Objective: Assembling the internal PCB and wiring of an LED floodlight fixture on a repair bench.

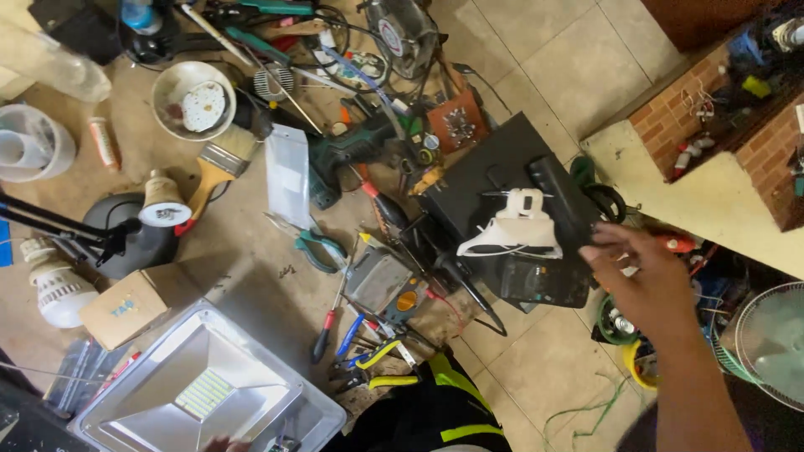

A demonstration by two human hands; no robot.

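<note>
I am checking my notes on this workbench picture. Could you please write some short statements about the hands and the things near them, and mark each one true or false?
1. The right hand reaches toward the black box with spread fingers. True.
2. The right hand grips the paintbrush. False: the paintbrush lies untouched far from it, beside the white bowl.
3. A white plastic part rests on the black box. True.
4. The floodlight stands on the tiled floor. False: it lies on the table, at the near edge.
5. The left hand barely shows by the floodlight's lower edge. True.
</note>
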